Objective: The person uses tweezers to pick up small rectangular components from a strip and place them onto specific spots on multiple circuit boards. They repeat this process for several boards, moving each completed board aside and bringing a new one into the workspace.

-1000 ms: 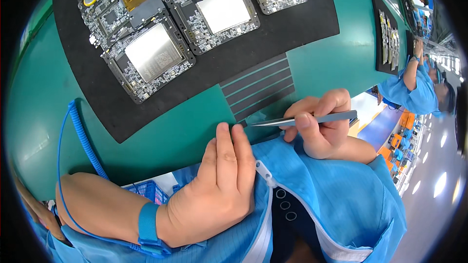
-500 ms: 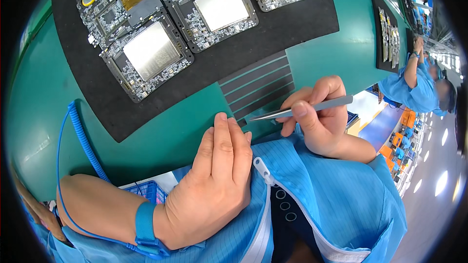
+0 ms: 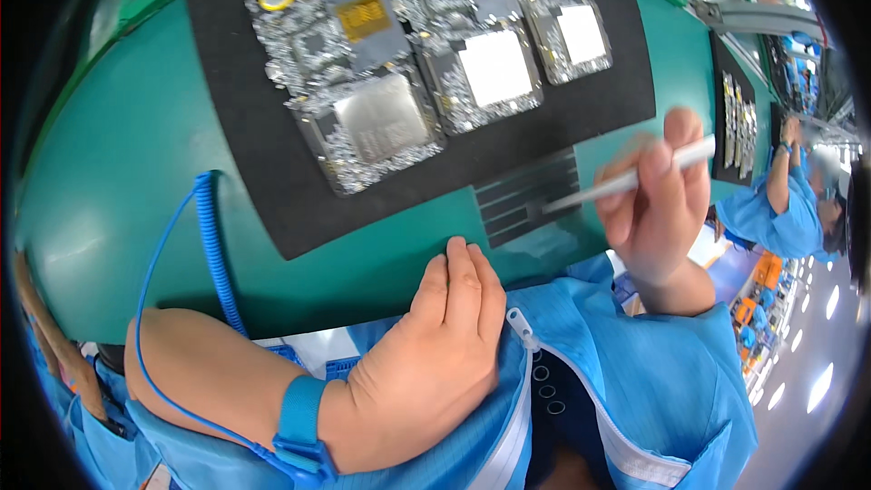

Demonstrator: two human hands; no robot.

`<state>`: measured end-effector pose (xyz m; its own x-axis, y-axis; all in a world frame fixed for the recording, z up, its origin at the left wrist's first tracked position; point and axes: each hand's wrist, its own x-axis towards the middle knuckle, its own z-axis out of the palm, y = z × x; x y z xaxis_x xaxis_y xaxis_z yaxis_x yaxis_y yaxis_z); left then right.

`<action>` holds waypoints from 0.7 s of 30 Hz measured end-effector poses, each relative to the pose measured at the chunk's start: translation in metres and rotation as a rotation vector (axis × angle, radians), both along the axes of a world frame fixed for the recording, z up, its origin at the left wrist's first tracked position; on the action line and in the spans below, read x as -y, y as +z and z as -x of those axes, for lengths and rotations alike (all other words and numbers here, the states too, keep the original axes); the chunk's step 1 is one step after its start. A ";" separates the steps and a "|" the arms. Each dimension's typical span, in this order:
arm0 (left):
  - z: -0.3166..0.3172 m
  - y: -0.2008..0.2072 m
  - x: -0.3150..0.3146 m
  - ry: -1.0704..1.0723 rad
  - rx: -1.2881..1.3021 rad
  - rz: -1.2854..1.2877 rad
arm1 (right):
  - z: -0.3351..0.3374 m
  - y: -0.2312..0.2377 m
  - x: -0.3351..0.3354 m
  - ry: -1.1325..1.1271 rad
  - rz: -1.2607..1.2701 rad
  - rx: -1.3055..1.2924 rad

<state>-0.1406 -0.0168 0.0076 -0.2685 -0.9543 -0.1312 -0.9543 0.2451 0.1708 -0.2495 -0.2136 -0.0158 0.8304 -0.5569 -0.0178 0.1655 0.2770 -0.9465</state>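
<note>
My right hand (image 3: 658,195) pinches a pair of tweezers (image 3: 626,183), both smeared by motion. The tips point left, over a sheet of dark strips (image 3: 522,183) on the green mat. A small dark piece (image 3: 533,211) shows at the tips; whether they grip it I cannot tell. My left hand (image 3: 445,336) rests at the near edge of the mat, fingers stretched out and together, holding nothing. Its wrist wears a blue strap (image 3: 302,413). Beyond both hands, several circuit boards with silvery shields, such as the nearest board (image 3: 381,118), lie on a black foam pad (image 3: 259,177).
A coiled blue cord (image 3: 214,245) runs from the mat to the wrist strap. The green mat (image 3: 109,191) covers the bench. Another black pad (image 3: 726,82) with boards lies at the far right, near a person in blue (image 3: 771,200). Part of another person's arm (image 3: 54,336) shows at left.
My right hand has moved away from my left fingertips, rightward and farther out, carrying the tweezers over the dark strips. My left hand keeps its flat pose. The whole view has shifted.
</note>
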 end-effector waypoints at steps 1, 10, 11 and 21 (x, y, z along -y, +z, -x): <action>-0.004 0.008 0.000 0.036 -0.044 -0.010 | -0.017 0.004 0.003 0.002 0.010 -0.023; -0.024 -0.009 0.014 0.499 0.407 0.049 | -0.114 -0.001 -0.020 0.131 0.059 -0.102; -0.023 -0.013 0.015 0.495 0.433 0.075 | -0.113 -0.007 -0.022 0.124 0.086 -0.094; -0.024 -0.026 0.015 0.437 0.504 0.217 | -0.109 -0.014 -0.023 0.134 0.165 -0.075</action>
